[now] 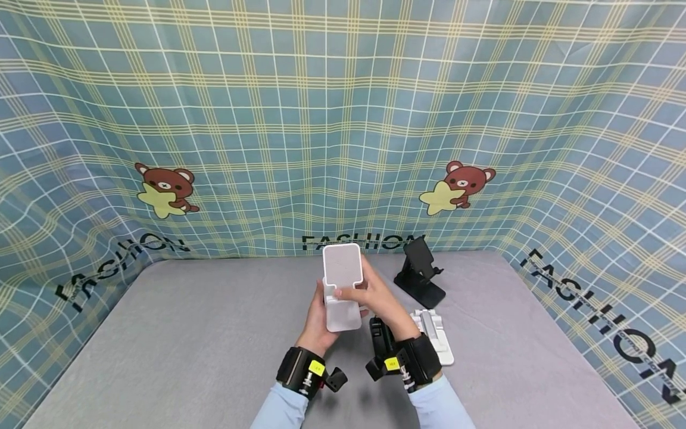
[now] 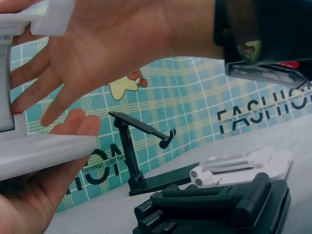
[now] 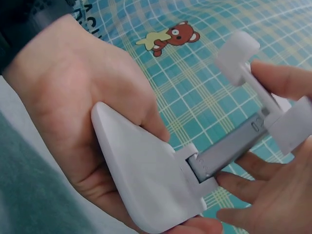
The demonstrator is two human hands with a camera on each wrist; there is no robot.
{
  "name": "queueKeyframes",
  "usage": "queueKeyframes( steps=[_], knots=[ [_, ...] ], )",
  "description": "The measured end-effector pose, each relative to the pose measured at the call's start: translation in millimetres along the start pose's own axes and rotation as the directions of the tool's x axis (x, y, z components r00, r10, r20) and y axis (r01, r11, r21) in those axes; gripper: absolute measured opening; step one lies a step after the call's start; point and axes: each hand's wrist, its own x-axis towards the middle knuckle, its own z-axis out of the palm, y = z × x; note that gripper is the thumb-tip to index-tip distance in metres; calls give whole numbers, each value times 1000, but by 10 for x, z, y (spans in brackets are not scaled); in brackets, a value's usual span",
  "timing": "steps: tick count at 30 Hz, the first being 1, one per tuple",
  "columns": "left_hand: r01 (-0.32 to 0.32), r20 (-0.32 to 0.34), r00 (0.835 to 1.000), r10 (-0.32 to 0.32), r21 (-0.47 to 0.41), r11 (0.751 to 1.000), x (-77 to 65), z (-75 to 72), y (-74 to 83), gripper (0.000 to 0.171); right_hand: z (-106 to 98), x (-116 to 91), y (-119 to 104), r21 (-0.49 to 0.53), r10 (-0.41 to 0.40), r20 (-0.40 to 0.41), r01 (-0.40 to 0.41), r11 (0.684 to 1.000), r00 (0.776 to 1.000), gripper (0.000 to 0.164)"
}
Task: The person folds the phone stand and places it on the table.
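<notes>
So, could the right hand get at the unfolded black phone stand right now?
Probably not without letting go: the right hand holds a white phone stand. Once freed, likely yes: the unfolded black phone stand is close by, with nothing visible between them.

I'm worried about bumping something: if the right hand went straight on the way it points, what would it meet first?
The white folding phone stand, which the right hand holds. Beyond it, probably the plaid curtain, though depth is unclear.

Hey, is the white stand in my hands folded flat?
No, the right wrist view shows the white stand opened out, its gray arm extended and exposed.
</notes>
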Motion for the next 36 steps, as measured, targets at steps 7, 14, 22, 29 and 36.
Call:
queueKeyframes(
  steps=[7, 14, 22, 29, 36],
  knots=[
    [-1, 5, 1000, 1, 5, 1000, 3, -31, 17, 62, -5, 54, 54, 63, 22, 14, -23, 998, 1000, 73],
    [10, -7, 1000, -10, 13, 1000, 14, -50, 5, 63, -22, 82, 89, 55, -12, -4, 12, 998, 1000, 72],
    [-8, 45, 999, 8, -7, 1000, -2, -44, 2, 62, -6, 111, 81, 19, 8, -52, -7, 1000, 999, 73],
    [-20, 66, 998, 18, 22, 1000, -29, -11, 17, 63, 44, 103, -64, -62, 51, -122, -58, 996, 991, 66],
    [-4, 57, 998, 2, 38, 999, -28, 6, 37, 63, 91, 114, -135, -139, 49, -193, -77, 987, 980, 54]
  ],
)
